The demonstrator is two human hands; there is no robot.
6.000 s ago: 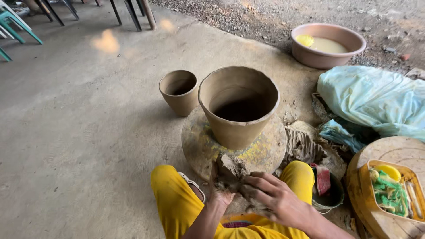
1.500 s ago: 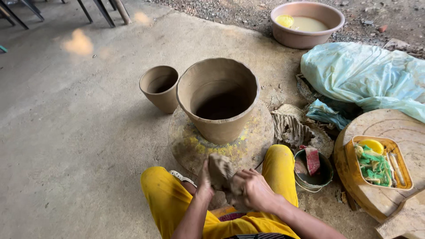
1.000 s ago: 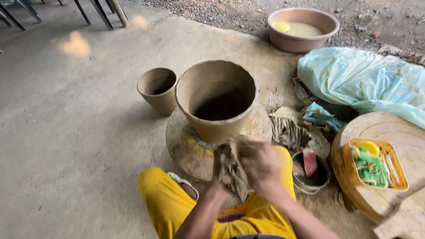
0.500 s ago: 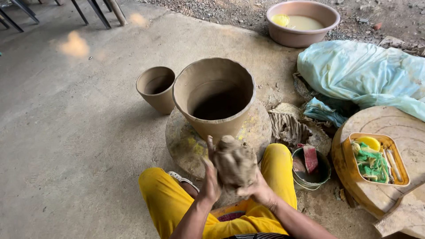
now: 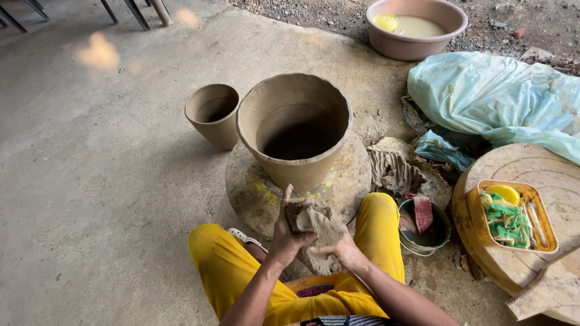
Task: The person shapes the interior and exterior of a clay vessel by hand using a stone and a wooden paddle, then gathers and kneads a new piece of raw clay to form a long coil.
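Observation:
Both my hands grip one lump of wet brown clay (image 5: 317, 232) low in front of my lap, between my knees in yellow trousers. My left hand (image 5: 284, 229) wraps the lump's left side with the thumb up. My right hand (image 5: 344, 250) holds it from the lower right. Just beyond the lump a large unfired clay pot (image 5: 294, 130) stands upright on a round wheel disc (image 5: 353, 175). A smaller clay pot (image 5: 212, 115) stands on the floor to its left.
A small bowl with a red sponge (image 5: 425, 223) sits by my right knee. A yellow tray of tools (image 5: 513, 214) rests on a round wooden board (image 5: 531, 175). A pale blue plastic sheet (image 5: 495, 99), a pink basin of water (image 5: 417, 27) and a muddy cloth (image 5: 393, 169) lie to the right.
My hands lifted the clay lump up in front of the big pot, turned it, and have now brought it lower toward my lap.

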